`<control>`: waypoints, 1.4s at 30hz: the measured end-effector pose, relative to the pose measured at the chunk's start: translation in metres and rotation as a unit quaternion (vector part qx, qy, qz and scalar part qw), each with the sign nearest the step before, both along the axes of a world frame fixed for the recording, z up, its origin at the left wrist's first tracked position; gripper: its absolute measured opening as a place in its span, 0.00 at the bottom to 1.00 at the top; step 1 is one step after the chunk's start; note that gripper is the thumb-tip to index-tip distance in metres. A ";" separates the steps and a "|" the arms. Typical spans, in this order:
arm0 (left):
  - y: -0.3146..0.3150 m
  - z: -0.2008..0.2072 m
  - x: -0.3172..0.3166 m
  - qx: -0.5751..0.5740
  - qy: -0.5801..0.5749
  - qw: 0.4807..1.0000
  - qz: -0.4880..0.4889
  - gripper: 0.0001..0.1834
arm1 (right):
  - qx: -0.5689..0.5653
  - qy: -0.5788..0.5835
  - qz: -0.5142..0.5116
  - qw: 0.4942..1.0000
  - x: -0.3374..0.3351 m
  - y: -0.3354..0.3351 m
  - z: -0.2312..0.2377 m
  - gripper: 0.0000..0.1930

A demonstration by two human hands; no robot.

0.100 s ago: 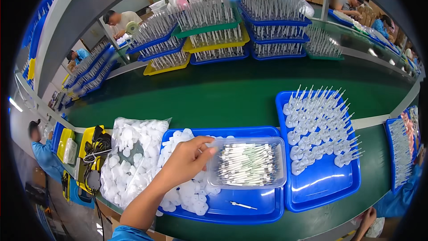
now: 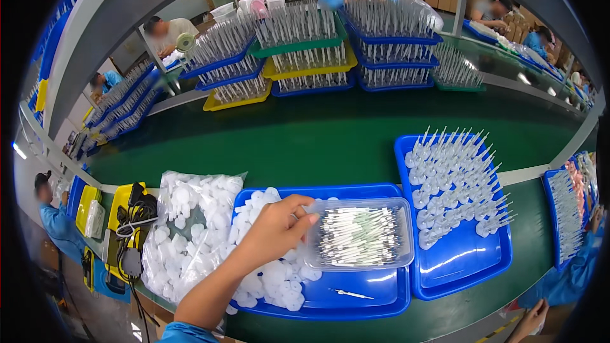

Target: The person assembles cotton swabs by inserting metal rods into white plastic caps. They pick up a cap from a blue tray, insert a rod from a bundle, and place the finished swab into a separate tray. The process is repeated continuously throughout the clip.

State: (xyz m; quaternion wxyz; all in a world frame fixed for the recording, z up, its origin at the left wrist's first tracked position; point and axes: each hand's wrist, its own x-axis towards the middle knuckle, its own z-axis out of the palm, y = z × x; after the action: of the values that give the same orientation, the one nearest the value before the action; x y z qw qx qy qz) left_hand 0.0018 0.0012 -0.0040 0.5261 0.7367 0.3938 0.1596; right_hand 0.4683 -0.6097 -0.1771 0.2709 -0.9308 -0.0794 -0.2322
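Observation:
My left hand (image 2: 279, 232) reaches in from the lower left, its thumb and fingers closed on the left rim of a clear plastic box (image 2: 406, 257). Many thin white rods (image 2: 359, 236) with metallic ends fill the box. It sits over the blue tray (image 2: 381, 305); whether it touches the tray floor I cannot tell. White round plastic pieces (image 2: 273, 286) heap at the tray's left side, partly behind my forearm. A single loose rod (image 2: 354, 294) lies on the tray in front of the box. My right hand is out of view.
Right of it, another blue tray (image 2: 457, 273) holds rows of translucent bases with upright rods. A clear bag (image 2: 184, 216) of white pieces lies left, beside black cables (image 2: 130, 222). Stacked trays (image 2: 308, 67) stand across the green table (image 2: 305, 140). A co-worker's hand (image 2: 530, 321) shows lower right.
The whole view has shifted slightly. My left hand keeps its hold on the box, at nearly the same place over the tray.

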 end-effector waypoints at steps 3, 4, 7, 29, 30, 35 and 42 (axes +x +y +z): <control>0.007 -0.005 -0.008 -0.038 -0.054 0.998 0.013 0.18 | 0.164 -0.061 0.136 0.975 -0.105 0.141 0.114 0.13; 0.007 -0.009 -0.008 -0.055 -0.068 0.996 0.015 0.18 | 0.196 -0.030 0.211 0.957 -0.136 0.189 0.143 0.11; 0.011 -0.021 -0.002 -0.052 -0.077 0.996 0.002 0.18 | 0.065 0.011 0.441 0.895 -0.211 0.315 0.208 0.05; 0.014 -0.031 -0.009 -0.068 -0.139 0.988 -0.008 0.13 | -0.310 0.021 0.706 0.637 -0.306 0.530 0.209 0.18; 0.013 -0.032 -0.009 -0.055 -0.140 0.988 -0.014 0.14 | -0.307 0.004 0.709 0.635 -0.308 0.525 0.212 0.20; 0.017 -0.030 -0.009 -0.073 -0.145 0.986 -0.036 0.14 | -0.310 -0.011 0.738 0.599 -0.305 0.513 0.218 0.31; 0.019 -0.034 -0.008 -0.121 -0.150 0.981 -0.015 0.13 | -0.415 0.117 0.726 0.536 -0.300 0.542 0.234 0.35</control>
State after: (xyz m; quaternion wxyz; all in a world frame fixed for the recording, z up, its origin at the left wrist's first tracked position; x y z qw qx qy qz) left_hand -0.0065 0.0207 -0.0378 0.6670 0.6409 0.3159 0.2110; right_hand 0.1681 -0.0682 0.0566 -0.0630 -0.5808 -0.7829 0.2139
